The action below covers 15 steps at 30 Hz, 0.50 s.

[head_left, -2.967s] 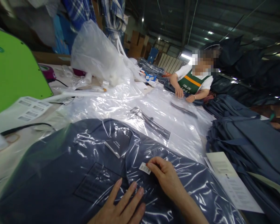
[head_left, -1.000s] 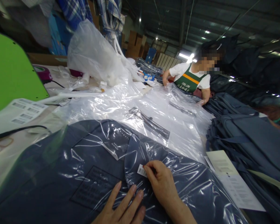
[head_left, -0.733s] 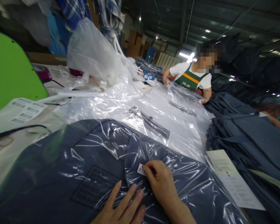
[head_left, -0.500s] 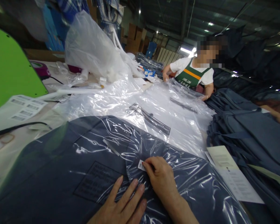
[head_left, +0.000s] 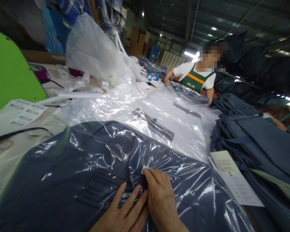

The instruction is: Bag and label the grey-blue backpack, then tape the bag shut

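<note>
The right hand [head_left: 160, 201] lies flat, fingers together, pressing a small white sticker [head_left: 144, 169] onto the clear plastic bag [head_left: 198, 190] around a folded navy garment [head_left: 62, 180] at the near edge. The left hand [head_left: 122, 216] rests just beside it, fingers spread open on the plastic, gripping nothing. Empty plastic bags [head_left: 159, 112] lie farther off.

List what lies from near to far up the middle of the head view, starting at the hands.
left hand and right hand → white sticker → bagged navy garment → black zipper strip → clear plastic bags → co-worker
</note>
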### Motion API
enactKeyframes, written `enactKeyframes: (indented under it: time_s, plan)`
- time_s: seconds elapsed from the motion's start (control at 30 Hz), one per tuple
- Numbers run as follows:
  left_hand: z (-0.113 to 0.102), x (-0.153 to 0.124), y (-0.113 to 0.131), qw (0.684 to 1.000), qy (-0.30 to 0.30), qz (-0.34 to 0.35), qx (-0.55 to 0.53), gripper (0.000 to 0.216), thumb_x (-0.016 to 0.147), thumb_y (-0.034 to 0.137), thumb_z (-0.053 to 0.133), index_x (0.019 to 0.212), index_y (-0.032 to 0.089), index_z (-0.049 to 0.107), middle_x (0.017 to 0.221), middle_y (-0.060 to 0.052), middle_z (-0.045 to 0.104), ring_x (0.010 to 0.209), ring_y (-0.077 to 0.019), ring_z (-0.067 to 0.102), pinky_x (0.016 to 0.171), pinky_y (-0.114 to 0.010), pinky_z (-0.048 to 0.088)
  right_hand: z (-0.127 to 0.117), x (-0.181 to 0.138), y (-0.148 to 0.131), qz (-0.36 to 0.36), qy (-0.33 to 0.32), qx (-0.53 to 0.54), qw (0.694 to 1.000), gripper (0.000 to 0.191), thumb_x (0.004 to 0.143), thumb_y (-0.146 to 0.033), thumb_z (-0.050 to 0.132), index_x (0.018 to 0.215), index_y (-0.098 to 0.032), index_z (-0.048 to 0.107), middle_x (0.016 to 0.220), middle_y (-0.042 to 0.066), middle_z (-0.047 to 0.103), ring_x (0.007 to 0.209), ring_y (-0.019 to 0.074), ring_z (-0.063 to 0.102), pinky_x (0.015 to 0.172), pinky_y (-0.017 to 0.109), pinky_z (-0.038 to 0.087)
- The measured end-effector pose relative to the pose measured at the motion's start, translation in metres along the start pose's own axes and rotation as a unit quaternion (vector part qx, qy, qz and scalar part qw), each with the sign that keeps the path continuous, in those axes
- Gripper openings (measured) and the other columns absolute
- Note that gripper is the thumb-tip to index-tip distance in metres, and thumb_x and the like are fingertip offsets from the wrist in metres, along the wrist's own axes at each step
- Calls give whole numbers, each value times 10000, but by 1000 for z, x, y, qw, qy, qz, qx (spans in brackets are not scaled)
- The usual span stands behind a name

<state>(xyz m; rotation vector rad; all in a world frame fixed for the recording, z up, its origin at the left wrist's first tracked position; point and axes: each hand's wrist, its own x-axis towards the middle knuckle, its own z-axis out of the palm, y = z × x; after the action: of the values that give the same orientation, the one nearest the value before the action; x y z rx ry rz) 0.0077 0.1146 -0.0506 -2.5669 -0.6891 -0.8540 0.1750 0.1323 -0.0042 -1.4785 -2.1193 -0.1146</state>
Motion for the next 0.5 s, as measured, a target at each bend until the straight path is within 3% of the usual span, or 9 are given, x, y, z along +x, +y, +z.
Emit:
enactKeyframes:
  time_s: [0.17, 0.27, 0.33, 0.4, 0.5]
  plan:
    - [9, -4, 6, 999, 40, -22, -5, 283, 917, 353, 469, 1115, 232, 631, 1328, -62, 543, 1253, -298, 441, 1138, -596, 100, -1, -13, 9, -11, -25, 27, 999, 371, 930, -101, 330, 1188, -164, 588, 1154, 57, 665, 1064, 164, 590, 924, 302, 450]
    - [8, -3, 7, 994, 84, -57, -26, 225, 906, 317, 499, 1018, 186, 643, 1146, -94, 638, 1214, -272, 487, 1150, -530, 153, -4, -15, 8, -15, -40, -23, 999, 357, 944, -153, 334, 1190, -153, 592, 1176, 76, 665, 1063, 215, 609, 915, 380, 470]
    - [2, -1, 6, 991, 116, -64, -36, 279, 913, 385, 493, 967, 157, 645, 1030, -97, 660, 1134, -257, 529, 1143, -493, 188, -4, -14, 1, 0, -55, -80, 995, 338, 945, -188, 361, 1147, -131, 625, 1173, 116, 664, 1059, 290, 614, 908, 476, 468]
    - [-9, 2, 3, 994, 85, -57, -46, 398, 905, 502, 479, 976, 147, 646, 989, -87, 662, 1067, -242, 543, 1121, -461, 226, -2, -12, -12, 13, -79, -120, 990, 337, 937, -168, 369, 1108, -133, 658, 1180, 131, 659, 1087, 346, 600, 928, 564, 443]
    - [-30, 5, 0, 996, -31, -60, -65, 482, 875, 567, 507, 1110, 160, 616, 1125, -84, 648, 1134, -239, 508, 1063, -418, 300, 0, -8, -30, 13, -129, -118, 984, 352, 929, -115, 385, 1132, -197, 661, 1242, 88, 630, 1177, 331, 556, 990, 584, 408]
